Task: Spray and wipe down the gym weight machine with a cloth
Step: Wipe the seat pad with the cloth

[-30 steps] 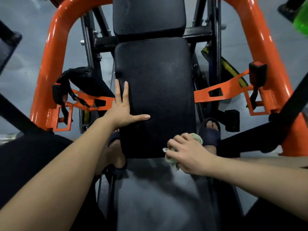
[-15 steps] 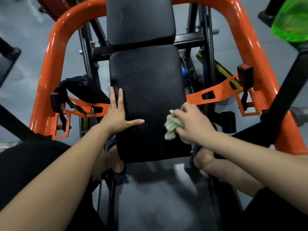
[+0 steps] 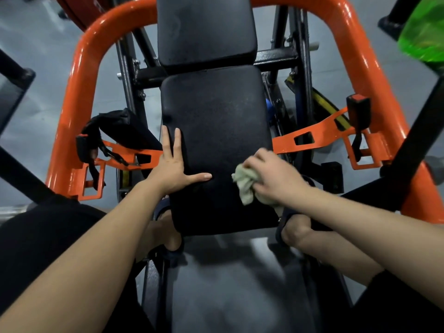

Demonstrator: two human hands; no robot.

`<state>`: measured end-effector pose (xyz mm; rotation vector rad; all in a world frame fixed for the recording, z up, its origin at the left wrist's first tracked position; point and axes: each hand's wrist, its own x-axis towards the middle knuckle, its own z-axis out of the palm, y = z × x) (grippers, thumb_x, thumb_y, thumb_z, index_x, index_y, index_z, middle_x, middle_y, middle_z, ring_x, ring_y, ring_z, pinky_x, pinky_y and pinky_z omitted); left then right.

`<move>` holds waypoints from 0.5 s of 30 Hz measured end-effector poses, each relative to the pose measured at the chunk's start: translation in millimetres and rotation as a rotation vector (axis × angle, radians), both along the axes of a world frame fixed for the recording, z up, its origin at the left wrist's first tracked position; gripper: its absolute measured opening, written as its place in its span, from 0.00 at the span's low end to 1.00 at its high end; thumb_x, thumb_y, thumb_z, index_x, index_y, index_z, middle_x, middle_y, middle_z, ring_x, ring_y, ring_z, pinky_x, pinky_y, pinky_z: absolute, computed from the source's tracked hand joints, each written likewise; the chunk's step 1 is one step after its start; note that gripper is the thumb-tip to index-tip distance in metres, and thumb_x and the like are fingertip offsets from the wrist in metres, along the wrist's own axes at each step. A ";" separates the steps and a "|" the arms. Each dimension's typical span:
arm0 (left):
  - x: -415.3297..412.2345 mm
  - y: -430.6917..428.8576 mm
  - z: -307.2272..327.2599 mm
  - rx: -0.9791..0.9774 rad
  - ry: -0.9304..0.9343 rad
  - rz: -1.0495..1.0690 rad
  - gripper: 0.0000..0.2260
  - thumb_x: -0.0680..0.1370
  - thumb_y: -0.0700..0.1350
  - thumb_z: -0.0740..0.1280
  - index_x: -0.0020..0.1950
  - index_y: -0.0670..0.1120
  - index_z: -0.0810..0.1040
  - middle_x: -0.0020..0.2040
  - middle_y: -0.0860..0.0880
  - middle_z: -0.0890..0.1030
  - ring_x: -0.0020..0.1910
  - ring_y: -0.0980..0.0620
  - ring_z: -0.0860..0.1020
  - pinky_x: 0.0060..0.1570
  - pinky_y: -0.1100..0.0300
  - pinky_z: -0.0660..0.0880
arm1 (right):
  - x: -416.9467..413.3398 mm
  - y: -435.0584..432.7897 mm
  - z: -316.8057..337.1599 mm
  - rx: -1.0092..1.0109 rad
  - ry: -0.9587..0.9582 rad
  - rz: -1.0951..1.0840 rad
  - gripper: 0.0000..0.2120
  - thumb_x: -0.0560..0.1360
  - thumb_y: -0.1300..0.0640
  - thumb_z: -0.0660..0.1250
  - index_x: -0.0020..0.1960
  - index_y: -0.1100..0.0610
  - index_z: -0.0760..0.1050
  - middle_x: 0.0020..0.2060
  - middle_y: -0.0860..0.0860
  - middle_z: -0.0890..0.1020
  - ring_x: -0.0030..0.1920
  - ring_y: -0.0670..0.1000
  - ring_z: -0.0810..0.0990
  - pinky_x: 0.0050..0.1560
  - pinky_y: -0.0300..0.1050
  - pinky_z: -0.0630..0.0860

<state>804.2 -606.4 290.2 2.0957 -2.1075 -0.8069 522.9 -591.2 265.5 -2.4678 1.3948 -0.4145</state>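
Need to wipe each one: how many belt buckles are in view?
2. The left buckle hangs inside the orange frame; the right buckle stands upright opposite. Others may be hidden.

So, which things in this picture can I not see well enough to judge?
Head view throughout.
Green object: blurred and cut off by the top right corner; unidentifiable.
Cloth: mostly hidden under the right hand.
Upper pad: top cut off by the frame edge.
Left hand: outer fingers hidden beyond the lower pad's side.
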 end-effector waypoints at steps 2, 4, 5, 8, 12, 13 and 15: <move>0.1 -0.8 0.4 0.019 0.000 0.003 0.65 0.64 0.74 0.72 0.76 0.59 0.22 0.71 0.56 0.15 0.82 0.40 0.51 0.76 0.47 0.61 | -9.7 -22.7 10.5 -0.036 -0.083 -0.175 0.17 0.71 0.58 0.69 0.60 0.55 0.75 0.53 0.55 0.73 0.54 0.60 0.76 0.47 0.57 0.77; -0.1 -2.0 1.4 0.034 0.000 0.000 0.65 0.64 0.74 0.72 0.76 0.59 0.22 0.71 0.56 0.15 0.81 0.40 0.52 0.77 0.47 0.61 | -16.8 -42.0 17.9 -0.095 -0.088 -0.305 0.16 0.74 0.58 0.68 0.61 0.56 0.74 0.54 0.55 0.73 0.56 0.60 0.75 0.48 0.55 0.75; -0.1 -2.7 2.1 0.037 -0.002 0.000 0.65 0.64 0.74 0.72 0.76 0.58 0.22 0.71 0.55 0.15 0.81 0.39 0.53 0.76 0.46 0.61 | -19.3 -51.1 20.1 -0.102 -0.090 -0.353 0.16 0.74 0.58 0.67 0.62 0.56 0.74 0.55 0.55 0.73 0.56 0.59 0.74 0.48 0.54 0.74; 0.1 -2.8 2.2 0.047 -0.017 -0.001 0.65 0.64 0.74 0.72 0.75 0.58 0.21 0.70 0.55 0.15 0.80 0.38 0.55 0.75 0.46 0.63 | -19.7 -73.2 22.4 -0.076 -0.188 -0.449 0.15 0.75 0.59 0.66 0.61 0.58 0.74 0.56 0.56 0.73 0.56 0.60 0.75 0.53 0.53 0.73; 1.3 -4.4 0.4 0.041 -0.046 -0.016 0.65 0.64 0.75 0.71 0.74 0.58 0.20 0.70 0.53 0.14 0.80 0.37 0.56 0.76 0.45 0.61 | 1.4 -81.6 21.9 -0.113 -0.268 -0.458 0.14 0.74 0.62 0.65 0.60 0.61 0.75 0.56 0.59 0.73 0.57 0.60 0.72 0.61 0.50 0.69; 1.7 -4.5 -0.3 0.041 -0.049 -0.021 0.64 0.65 0.76 0.70 0.74 0.58 0.20 0.70 0.53 0.14 0.80 0.37 0.56 0.76 0.45 0.60 | 8.0 -80.2 21.3 -0.156 -0.233 -0.442 0.15 0.74 0.63 0.65 0.60 0.62 0.75 0.55 0.60 0.74 0.56 0.61 0.72 0.60 0.52 0.69; 2.4 -4.7 -1.8 0.039 -0.047 -0.026 0.64 0.65 0.76 0.70 0.74 0.58 0.20 0.70 0.53 0.14 0.80 0.37 0.55 0.76 0.45 0.60 | 20.9 -76.8 19.1 -0.264 -0.121 -0.393 0.15 0.70 0.64 0.67 0.57 0.63 0.77 0.52 0.61 0.75 0.51 0.64 0.73 0.51 0.57 0.72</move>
